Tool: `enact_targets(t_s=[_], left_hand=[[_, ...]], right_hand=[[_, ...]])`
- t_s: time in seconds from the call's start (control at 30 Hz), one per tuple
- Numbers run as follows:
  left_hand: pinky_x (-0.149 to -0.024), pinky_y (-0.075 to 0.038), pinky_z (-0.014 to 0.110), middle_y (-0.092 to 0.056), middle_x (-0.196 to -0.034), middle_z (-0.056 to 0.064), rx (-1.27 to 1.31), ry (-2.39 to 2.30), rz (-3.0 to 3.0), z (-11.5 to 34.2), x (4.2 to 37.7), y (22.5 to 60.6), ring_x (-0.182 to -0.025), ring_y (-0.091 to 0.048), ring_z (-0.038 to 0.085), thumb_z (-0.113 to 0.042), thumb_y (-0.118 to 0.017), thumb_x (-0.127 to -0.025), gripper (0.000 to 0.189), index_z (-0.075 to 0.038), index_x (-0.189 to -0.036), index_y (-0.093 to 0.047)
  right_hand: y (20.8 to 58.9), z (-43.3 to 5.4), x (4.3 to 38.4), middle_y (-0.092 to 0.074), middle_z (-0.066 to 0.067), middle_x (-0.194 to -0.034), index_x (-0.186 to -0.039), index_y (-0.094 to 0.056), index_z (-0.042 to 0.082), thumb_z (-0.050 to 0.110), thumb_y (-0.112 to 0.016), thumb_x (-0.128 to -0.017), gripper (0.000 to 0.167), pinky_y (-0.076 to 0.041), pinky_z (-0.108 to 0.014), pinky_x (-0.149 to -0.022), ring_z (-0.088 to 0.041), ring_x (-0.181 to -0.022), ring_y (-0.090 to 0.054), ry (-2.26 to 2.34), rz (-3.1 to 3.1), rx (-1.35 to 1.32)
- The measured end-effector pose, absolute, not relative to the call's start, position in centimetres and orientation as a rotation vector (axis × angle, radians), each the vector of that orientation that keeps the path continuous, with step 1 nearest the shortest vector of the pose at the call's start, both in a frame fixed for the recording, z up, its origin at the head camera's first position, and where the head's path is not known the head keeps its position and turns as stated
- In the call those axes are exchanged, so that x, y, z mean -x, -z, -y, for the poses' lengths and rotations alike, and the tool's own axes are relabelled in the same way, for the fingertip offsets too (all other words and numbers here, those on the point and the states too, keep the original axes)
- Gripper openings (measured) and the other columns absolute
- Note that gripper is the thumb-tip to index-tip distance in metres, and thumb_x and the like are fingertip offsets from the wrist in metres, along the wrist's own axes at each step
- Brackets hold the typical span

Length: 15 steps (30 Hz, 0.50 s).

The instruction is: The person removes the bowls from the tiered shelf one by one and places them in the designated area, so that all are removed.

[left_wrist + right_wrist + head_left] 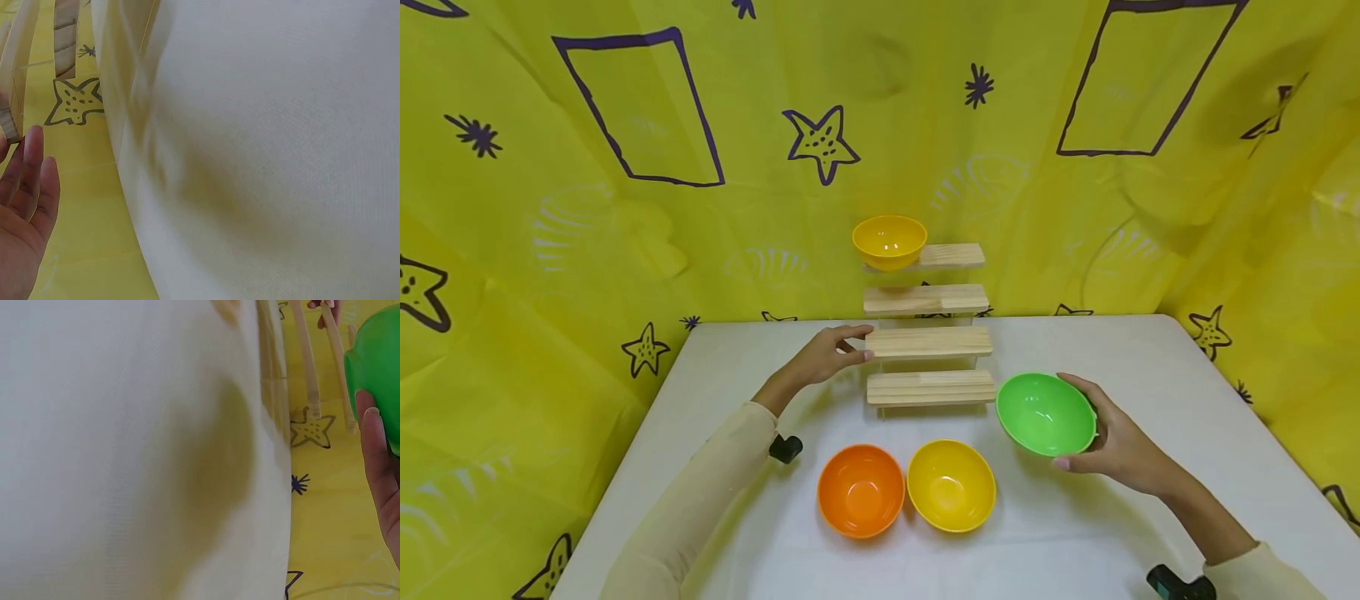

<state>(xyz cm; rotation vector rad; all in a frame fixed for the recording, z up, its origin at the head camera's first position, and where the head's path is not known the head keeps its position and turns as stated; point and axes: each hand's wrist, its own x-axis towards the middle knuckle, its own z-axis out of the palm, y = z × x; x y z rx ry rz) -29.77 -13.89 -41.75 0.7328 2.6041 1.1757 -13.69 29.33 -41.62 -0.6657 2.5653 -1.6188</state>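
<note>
The right hand (1116, 442) holds the green bowl (1047, 414) by its right side; the bowl, tilted, lies left of this grip, above the table (1060, 542) and near the wooden stand (931, 388); the left hand (823, 357), its grip narrow, pinches the stand's left edge, third step down.

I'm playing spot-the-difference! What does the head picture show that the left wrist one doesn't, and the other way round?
Only the head view: the right hand holding a green bowl, an orange bowl and a yellow bowl side by side on the white table, and another yellow bowl on the top plank.

Only the left wrist view: the palm side of the left hand.

Both: that hand at the end of a wooden plank, the table, and the yellow backdrop with starfish drawings.
</note>
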Motion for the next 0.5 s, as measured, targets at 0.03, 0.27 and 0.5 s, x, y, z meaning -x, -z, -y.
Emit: enact_targets(t_s=[0.03, 0.27, 0.5], left_hand=[[-0.089, -0.056, 0.042, -0.053, -0.149, 0.011, -0.731, -1.176, -2.603, 13.9, 29.8, 41.7, -0.116, -0.064, 0.031, -0.035, -0.067, -0.098, 0.059, -0.014, -0.151, -0.049], [-0.089, -0.056, 0.041, -0.051, -0.151, 0.011, -0.739, -1.181, -2.602, 13.9, 29.8, 41.7, -0.115, -0.064, 0.031, -0.034, -0.067, -0.098, 0.059, -0.014, -0.150, -0.049], [-0.089, -0.056, 0.042, -0.051, -0.151, 0.010, -0.743, -1.182, -2.601, 13.9, 29.8, 41.8, -0.115, -0.065, 0.031, -0.033, -0.067, -0.098, 0.057, -0.016, -0.150, -0.050]], right_hand=[[41.7, -29.3, 13.6, -0.034, 0.011, -0.140, -0.157, -0.021, 0.008, -0.008, -0.083, -0.072, 0.107, -0.059, -0.028, -0.075, 0.000, -0.107, -0.055, 1.617, -2.568, 0.658], [42.1, -29.5, 13.4, -0.034, 0.012, -0.139, -0.155, -0.021, 0.002, -0.007, -0.084, -0.071, 0.105, -0.060, -0.029, -0.074, -0.001, -0.106, -0.056, 1.609, -2.561, 0.639], [42.8, -29.9, 13.0, -0.034, 0.015, -0.138, -0.155, -0.022, 0.003, -0.004, -0.085, -0.071, 0.105, -0.060, -0.030, -0.074, 0.000, -0.105, -0.057, 1.581, -2.569, 0.619]])
